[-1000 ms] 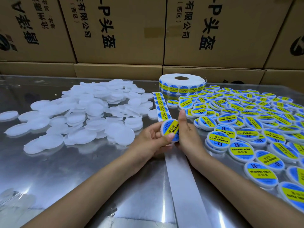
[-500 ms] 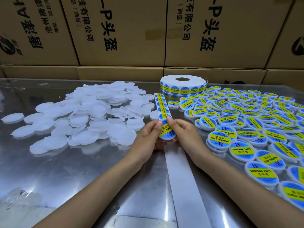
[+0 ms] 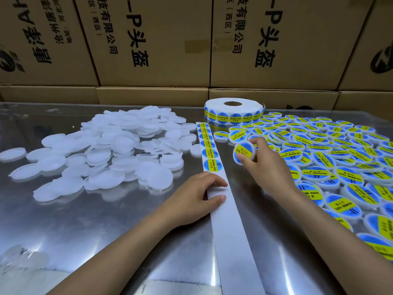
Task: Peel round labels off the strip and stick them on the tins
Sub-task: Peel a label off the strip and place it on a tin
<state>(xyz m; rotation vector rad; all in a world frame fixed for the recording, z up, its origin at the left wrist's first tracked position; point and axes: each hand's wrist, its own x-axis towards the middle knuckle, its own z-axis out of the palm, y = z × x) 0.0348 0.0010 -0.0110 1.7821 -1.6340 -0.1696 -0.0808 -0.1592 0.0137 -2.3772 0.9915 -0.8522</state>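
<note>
My right hand (image 3: 265, 165) gripped one labelled tin (image 3: 244, 153), thumb and fingers curled round its rim, its blue and yellow label tilted toward me. It hung above the near edge of the heap of labelled tins (image 3: 331, 167), which spread away to the right of that hand and beyond it. My left hand (image 3: 197, 196) lay on the metal table (image 3: 85, 231), fingers curled over the bare white backing of the strip (image 3: 229, 220), thumb on the paper too, pinning it flat. Just ahead of those fingertips the strip carried its remaining round labels (image 3: 209, 153) in a single row, running away toward the roll (image 3: 232, 111) that stood beyond both hands. To the left of my left hand, well apart from it, sat the pile of plain white tins (image 3: 119, 154). Behind everything, printed cardboard boxes (image 3: 153, 39) were stacked along the far edge of the table.
</note>
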